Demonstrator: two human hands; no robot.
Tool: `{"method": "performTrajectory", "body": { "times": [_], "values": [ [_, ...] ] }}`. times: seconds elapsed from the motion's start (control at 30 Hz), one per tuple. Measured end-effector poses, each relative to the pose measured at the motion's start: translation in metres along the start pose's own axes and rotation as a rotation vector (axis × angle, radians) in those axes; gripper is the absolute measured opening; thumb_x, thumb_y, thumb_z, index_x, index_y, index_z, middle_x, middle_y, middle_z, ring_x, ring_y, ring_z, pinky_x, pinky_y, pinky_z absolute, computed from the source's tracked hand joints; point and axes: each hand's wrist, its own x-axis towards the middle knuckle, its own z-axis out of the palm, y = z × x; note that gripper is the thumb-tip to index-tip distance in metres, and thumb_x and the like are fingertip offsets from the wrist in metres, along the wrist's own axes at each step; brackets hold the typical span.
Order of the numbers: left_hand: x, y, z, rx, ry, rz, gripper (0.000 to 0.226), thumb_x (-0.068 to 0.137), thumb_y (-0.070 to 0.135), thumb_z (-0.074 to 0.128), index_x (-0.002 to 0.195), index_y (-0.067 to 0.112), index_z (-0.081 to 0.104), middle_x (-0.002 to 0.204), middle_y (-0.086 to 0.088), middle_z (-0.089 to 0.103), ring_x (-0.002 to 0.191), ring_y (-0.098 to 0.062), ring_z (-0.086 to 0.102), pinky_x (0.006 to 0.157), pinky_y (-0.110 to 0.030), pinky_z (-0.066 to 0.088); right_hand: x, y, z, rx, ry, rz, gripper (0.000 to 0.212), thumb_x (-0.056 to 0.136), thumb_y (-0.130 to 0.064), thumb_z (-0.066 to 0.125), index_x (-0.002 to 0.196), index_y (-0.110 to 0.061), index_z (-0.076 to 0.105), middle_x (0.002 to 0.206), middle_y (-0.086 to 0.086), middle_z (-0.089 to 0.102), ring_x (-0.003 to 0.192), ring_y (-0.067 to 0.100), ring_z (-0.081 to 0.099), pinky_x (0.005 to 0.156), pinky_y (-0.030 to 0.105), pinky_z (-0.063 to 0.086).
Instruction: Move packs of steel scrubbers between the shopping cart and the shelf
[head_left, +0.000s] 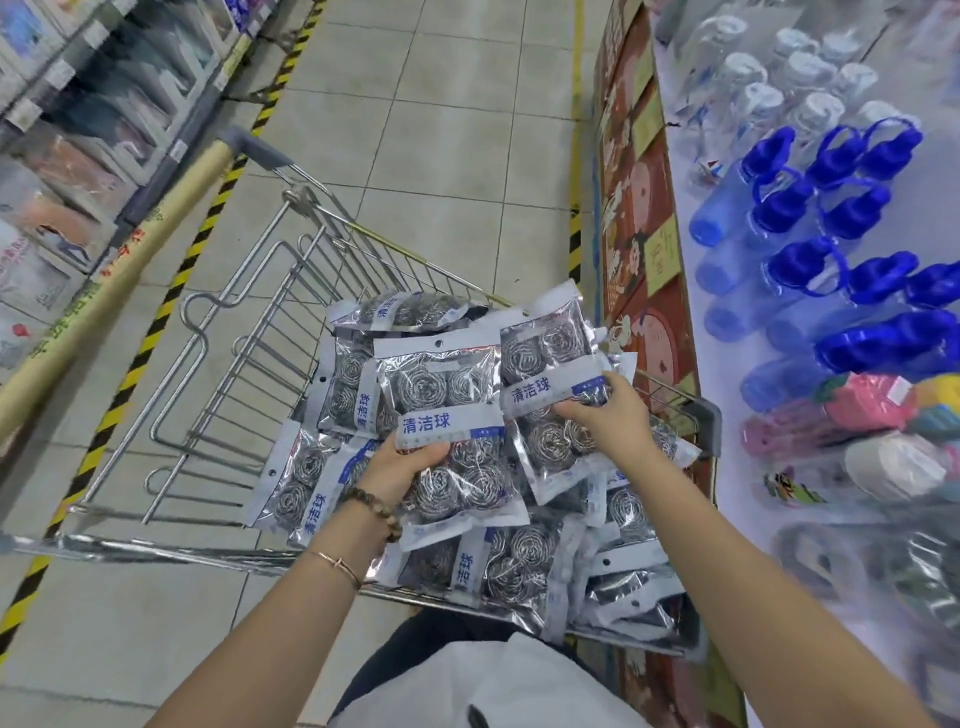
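the tiled floor runs up the aisle, edged with yellow-and-black striped tape on both sides. on the right stands the shelf, its pale top crowded with blue water bottles, clear bottles further back, and pink and yellow sponges nearer the person; its front carries red cartoon panels. on the left a rack of boxed goods is blurred. the wire shopping cart sits in the middle, its tan handle bar slanting off to the upper left. the right half of the cart is filled with a loose heap of scrubber packs, silvery bags with blue-and-white labels, each showing coiled steel balls; the left half of the basket shows bare wire. the left hand, with a bead bracelet and a thin bangle on the wrist, has its grip clenched on the bottom edge of one pack, held upright above the heap. the right hand has its grip closed on the lower edge of a second pack, just beside the first and slightly overlapping it, on the side toward the shelf. both packs are over the cart.
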Motion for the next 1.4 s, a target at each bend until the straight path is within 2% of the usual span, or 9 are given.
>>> {"method": "performTrajectory", "body": {
  "times": [0.23, 0.37, 0.5, 0.73, 0.8, 0.97, 1.1, 1.23, 1.4],
  "values": [
    [0.001, 0.005, 0.001, 0.084, -0.053, -0.014, 0.069, 0.066, 0.054, 0.069, 0.117, 0.01, 0.051, 0.119, -0.007, 0.058, 0.106, -0.023, 0.055, 0.092, -0.039, 0.044, -0.047, 0.02, 0.002, 0.288, 0.168, 0.097, 0.078, 0.072, -0.028, 0.081, 0.136, -0.01, 0.039, 0.124, -0.004, 0.051, 0.114, 0.016, 0.048, 0.097, 0.032, 0.038],
    [-0.004, 0.001, 0.001, 0.183, -0.122, 0.019, 0.068, 0.074, 0.052, 0.063, 0.126, 0.01, 0.048, 0.128, -0.007, 0.051, 0.118, -0.025, 0.046, 0.095, -0.038, 0.035, -0.08, 0.033, 0.007, 0.369, 0.265, 0.143, 0.076, 0.075, -0.026, 0.079, 0.137, -0.012, 0.038, 0.115, -0.002, 0.051, 0.107, 0.014, 0.047, 0.089, 0.03, 0.035],
    [-0.016, -0.003, 0.002, 0.267, -0.249, 0.072, 0.101, 0.055, 0.064, 0.066, 0.133, 0.005, 0.042, 0.136, -0.012, 0.047, 0.123, -0.03, 0.044, 0.102, -0.046, 0.034, -0.122, 0.052, 0.019, 0.467, 0.395, 0.191, 0.07, 0.076, -0.022, 0.078, 0.134, -0.01, 0.041, 0.108, -0.005, 0.049, 0.107, 0.015, 0.05, 0.086, 0.025, 0.034],
    [-0.037, -0.029, 0.019, 0.347, -0.489, 0.119, 0.084, 0.071, 0.038, 0.069, 0.139, 0.007, 0.032, 0.127, -0.003, 0.05, 0.123, -0.024, 0.044, 0.108, -0.039, 0.031, -0.204, 0.099, 0.05, 0.631, 0.71, 0.331, 0.059, 0.07, -0.03, 0.083, 0.119, -0.017, 0.054, 0.102, -0.006, 0.065, 0.095, 0.012, 0.062, 0.084, 0.03, 0.049],
    [-0.047, -0.04, 0.03, 0.383, -0.566, 0.091, 0.068, 0.073, 0.031, 0.072, 0.129, 0.007, 0.042, 0.102, 0.002, 0.059, 0.11, -0.019, 0.051, 0.101, -0.031, 0.036, -0.229, 0.115, 0.053, 0.651, 0.782, 0.371, 0.053, 0.072, -0.033, 0.081, 0.115, -0.018, 0.054, 0.1, -0.008, 0.064, 0.094, 0.012, 0.062, 0.085, 0.032, 0.049],
    [-0.076, -0.068, 0.064, 0.558, -0.694, 0.075, 0.021, 0.08, 0.023, 0.069, 0.096, 0.016, 0.057, 0.091, 0.001, 0.063, 0.089, -0.017, 0.057, 0.098, -0.038, 0.042, -0.293, 0.146, 0.053, 0.714, 0.96, 0.465, 0.038, 0.078, -0.029, 0.076, 0.106, -0.021, 0.05, 0.103, 0.0, 0.064, 0.094, 0.018, 0.061, 0.085, 0.035, 0.049],
    [-0.113, -0.089, 0.092, 0.643, -0.8, 0.118, 0.056, 0.081, 0.024, 0.068, 0.129, 0.011, 0.041, 0.099, 0.005, 0.059, 0.092, -0.013, 0.057, 0.094, -0.029, 0.039, -0.344, 0.17, 0.046, 0.775, 1.104, 0.535, 0.045, 0.081, -0.03, 0.074, 0.116, -0.014, 0.051, 0.109, -0.001, 0.061, 0.098, 0.017, 0.058, 0.083, 0.029, 0.044],
    [-0.145, -0.119, 0.121, 0.787, -0.839, 0.145, 0.092, 0.067, 0.049, 0.073, 0.14, 0.01, 0.032, 0.129, -0.005, 0.05, 0.117, -0.027, 0.05, 0.1, -0.04, 0.04, -0.393, 0.195, 0.037, 0.844, 1.217, 0.571, 0.039, 0.083, -0.028, 0.071, 0.115, -0.012, 0.056, 0.107, 0.001, 0.063, 0.098, 0.018, 0.059, 0.08, 0.027, 0.041],
    [-0.21, -0.166, 0.16, 0.878, -0.881, 0.235, 0.067, 0.084, 0.033, 0.064, 0.139, 0.007, 0.034, 0.125, -0.003, 0.047, 0.111, -0.018, 0.045, 0.095, -0.034, 0.034, -0.453, 0.238, 0.018, 0.953, 1.309, 0.599, 0.02, 0.085, -0.022, 0.068, 0.098, -0.019, 0.052, 0.093, -0.003, 0.061, 0.081, 0.007, 0.056, 0.073, 0.023, 0.041]
  ]
}}
